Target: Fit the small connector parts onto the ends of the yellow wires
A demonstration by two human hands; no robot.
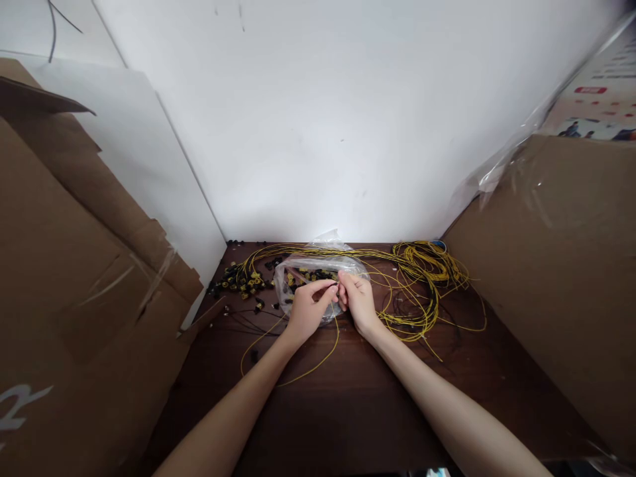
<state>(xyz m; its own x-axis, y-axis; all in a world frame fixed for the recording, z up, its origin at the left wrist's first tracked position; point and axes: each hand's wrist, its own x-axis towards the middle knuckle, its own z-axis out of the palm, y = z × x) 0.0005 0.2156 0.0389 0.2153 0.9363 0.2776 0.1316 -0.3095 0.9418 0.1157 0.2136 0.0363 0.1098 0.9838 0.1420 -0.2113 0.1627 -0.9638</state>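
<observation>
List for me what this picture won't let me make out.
All in the head view:
Yellow wire: upper end too small, covered by the left hand and right hand.
Clear bag: part of its contents hidden behind the hands.
White lettering on the left cardboard: cut off by the left edge.
Upper-right printed sheet: fine print too small.

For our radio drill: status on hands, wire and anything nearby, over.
Left hand, right hand: pinched close together. Yellow wire: looped beside them, tip hidden. Nearby: plastic bag behind hands, wire bundle at right.

What the left hand (308, 308) and right hand (358, 301) pinch (too tiny to name) is mostly hidden
</observation>
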